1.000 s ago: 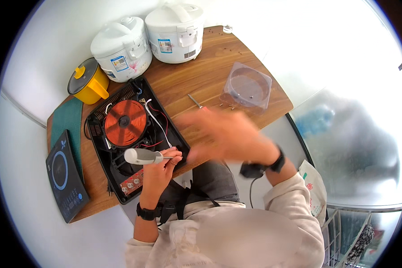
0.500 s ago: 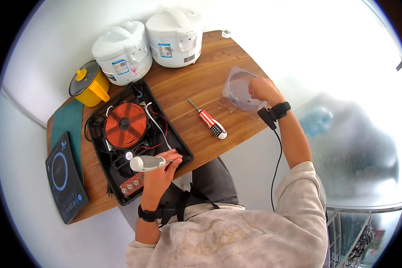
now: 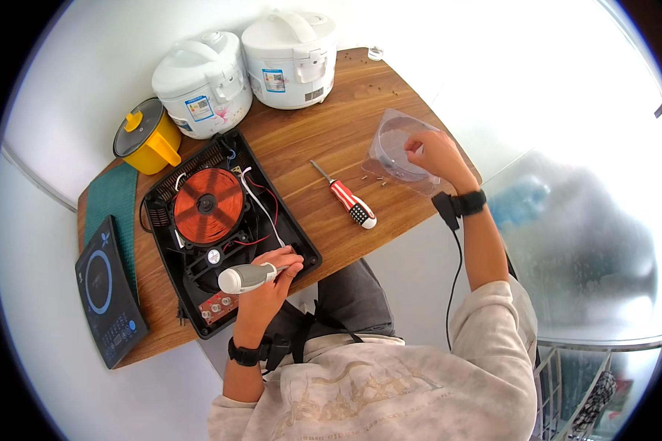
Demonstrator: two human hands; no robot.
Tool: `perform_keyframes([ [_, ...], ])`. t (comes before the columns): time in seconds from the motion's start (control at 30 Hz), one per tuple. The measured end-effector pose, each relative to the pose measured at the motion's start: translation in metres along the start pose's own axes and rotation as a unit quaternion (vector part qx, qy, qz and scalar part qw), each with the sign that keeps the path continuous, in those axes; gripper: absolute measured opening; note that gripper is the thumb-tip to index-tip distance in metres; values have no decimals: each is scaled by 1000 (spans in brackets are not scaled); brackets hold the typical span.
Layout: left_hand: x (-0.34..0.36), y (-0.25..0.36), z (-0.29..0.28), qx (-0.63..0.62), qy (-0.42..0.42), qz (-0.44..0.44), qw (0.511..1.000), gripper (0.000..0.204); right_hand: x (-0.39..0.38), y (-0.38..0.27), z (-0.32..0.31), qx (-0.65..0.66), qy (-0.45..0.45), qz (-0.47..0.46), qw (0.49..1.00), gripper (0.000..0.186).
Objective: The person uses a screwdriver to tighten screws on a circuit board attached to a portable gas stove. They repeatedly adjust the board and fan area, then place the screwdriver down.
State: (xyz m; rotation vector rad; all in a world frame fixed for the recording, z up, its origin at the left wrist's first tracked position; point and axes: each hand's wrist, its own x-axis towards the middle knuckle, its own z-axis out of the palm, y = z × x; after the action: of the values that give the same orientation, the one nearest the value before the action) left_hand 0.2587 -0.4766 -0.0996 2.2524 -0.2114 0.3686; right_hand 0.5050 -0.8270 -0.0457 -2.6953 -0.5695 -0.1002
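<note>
While my left grip point(image 3: 263, 295) keeps hold of the grey screwdriver point(image 3: 248, 278) at the black housing point(image 3: 287, 217), my right grip point(image 3: 438, 154), fingers curled, contents indiscernible, has reached the clear tray point(image 3: 382, 147), dividing the work.

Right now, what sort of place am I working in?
Probably an appliance repair bench: an open black housing exposes a copper-coloured coil, a red-and-white screwdriver lies on the wooden table, and two white rice cookers stand nearby.
</note>
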Motion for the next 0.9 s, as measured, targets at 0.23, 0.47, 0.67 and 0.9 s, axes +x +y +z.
perform_keyframes([
  [0.23,1,3,-3,-12,-7,-8,1000,19,-48,-46,43,137,42,4,990,14],
  [0.47,2,2,-2,-16,-4,0,1000,19,-40,-42,88,52,89,18,995,14],
  [0.67,0,3,-2,-25,2,0,1000,18,-47,-50,79,49,101,24,993,17],
  [0.9,1,2,-1,-25,-2,6,1000,18,-77,-32,78,-4,72,59,996,17],
])
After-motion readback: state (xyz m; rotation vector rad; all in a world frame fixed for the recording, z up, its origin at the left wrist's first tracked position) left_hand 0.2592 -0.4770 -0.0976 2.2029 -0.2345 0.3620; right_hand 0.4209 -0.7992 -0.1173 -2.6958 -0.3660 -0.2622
